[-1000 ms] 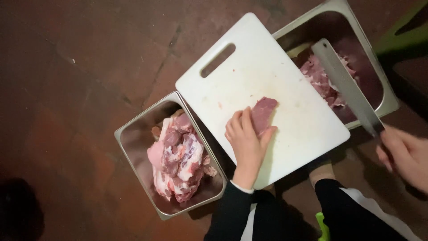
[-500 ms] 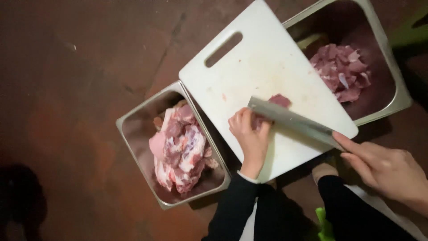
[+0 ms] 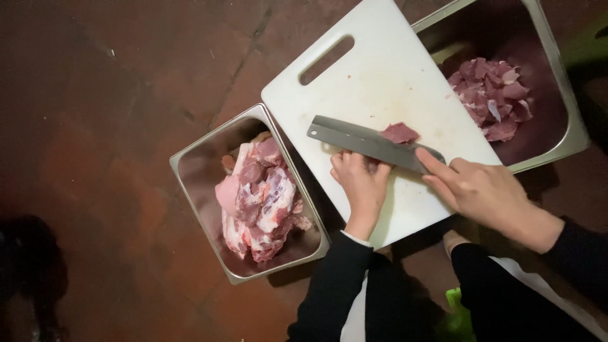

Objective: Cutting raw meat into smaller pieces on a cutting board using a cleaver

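A white cutting board (image 3: 380, 82) with a handle slot lies on the floor between two steel pans. On it sits a small piece of raw red meat (image 3: 399, 133). My left hand (image 3: 361, 187) presses down on the near part of the meat, fingers curled. My right hand (image 3: 484, 193) grips the handle of a broad steel cleaver (image 3: 361, 142), index finger along its spine. The blade lies across the meat, just beyond my left fingers, and hides much of the piece.
A steel pan (image 3: 190, 171) to the left of the board holds large raw meat chunks (image 3: 259, 196). A second steel pan (image 3: 563, 126) at the upper right holds small cut meat pieces (image 3: 491, 98). Dark reddish floor surrounds everything. My knees are at the bottom edge.
The cleaver came from raised over the right pan down onto the meat beside my left fingers. My left hand stayed on the meat. The view shifted slightly.
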